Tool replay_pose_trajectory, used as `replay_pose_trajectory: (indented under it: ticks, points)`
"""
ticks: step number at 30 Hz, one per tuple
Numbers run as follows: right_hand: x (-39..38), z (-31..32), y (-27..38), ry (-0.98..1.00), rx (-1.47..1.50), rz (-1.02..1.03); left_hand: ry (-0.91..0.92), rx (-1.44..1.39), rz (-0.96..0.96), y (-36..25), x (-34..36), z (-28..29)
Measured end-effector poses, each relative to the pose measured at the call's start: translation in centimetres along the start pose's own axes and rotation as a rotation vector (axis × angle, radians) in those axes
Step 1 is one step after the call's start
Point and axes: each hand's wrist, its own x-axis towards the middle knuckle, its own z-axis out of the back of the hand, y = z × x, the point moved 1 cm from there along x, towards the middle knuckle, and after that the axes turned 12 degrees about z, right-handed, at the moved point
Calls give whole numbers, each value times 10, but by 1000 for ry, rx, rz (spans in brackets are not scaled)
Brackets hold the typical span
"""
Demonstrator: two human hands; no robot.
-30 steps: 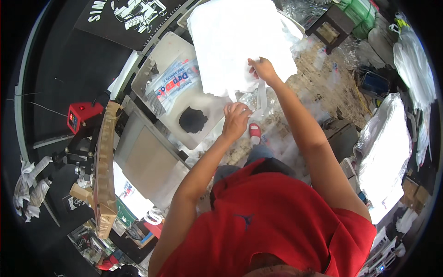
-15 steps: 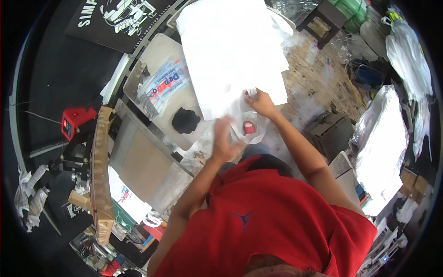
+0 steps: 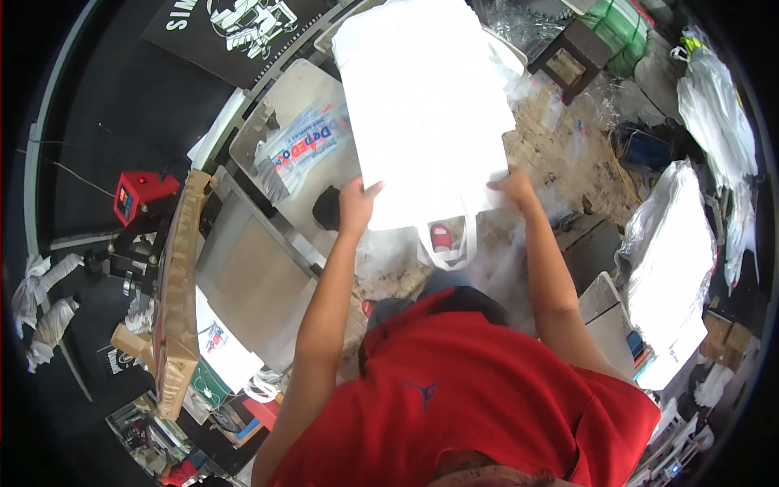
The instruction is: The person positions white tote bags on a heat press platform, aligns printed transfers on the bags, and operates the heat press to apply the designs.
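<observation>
White tote bags lie flat in a stack in front of me, the top tote bag [image 3: 430,130] bright and smooth. Its white strap handle [image 3: 448,261] hangs over the near edge toward my body. At the bag's near left edge, my left hand [image 3: 357,208] is closed with the thumb on top. My right hand [image 3: 515,191] pinches the near right edge, fingers partly hidden beneath. Left of the stack, a printed clear plastic bag [image 3: 307,150] rests on a pale platen [image 3: 296,85], near a black patch [image 3: 326,211].
A long cardboard box [image 3: 180,325] and a red device [image 3: 144,196] stand at the left. To the right are a plastic-wrapped white bundle [image 3: 669,252] and a dark box [image 3: 568,61]. Plastic scraps litter the worn floor [image 3: 580,162].
My hands have moved apart, from the handle area to the bag's two near sides. The strap now hangs as a loop, and the view has shifted slightly.
</observation>
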Motion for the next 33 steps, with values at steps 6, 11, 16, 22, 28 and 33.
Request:
replay_pose_trajectory:
  ticks: [6, 11, 16, 22, 28, 33]
  points:
    - [-88, -65, 1, 324, 903, -148, 260, 567, -939, -22, -146, -4]
    - [-103, -118, 33, 242, 1072, -135, 50, 279, -387, 47, -204, 67]
    - [-153, -164, 105, 404, 706, -66, -226, 162, -383, 159, -239, 169]
    - [-224, -275, 160, 347, 446, 151, -576, 44, -133, 243, -322, 249]
    - [-221, -358, 245, 388, 307, 437, -811, 18, 4, 273, -333, 331]
    - [-199, -404, 285, 363, 183, 500, -945, -243, -181, 304, -305, 371]
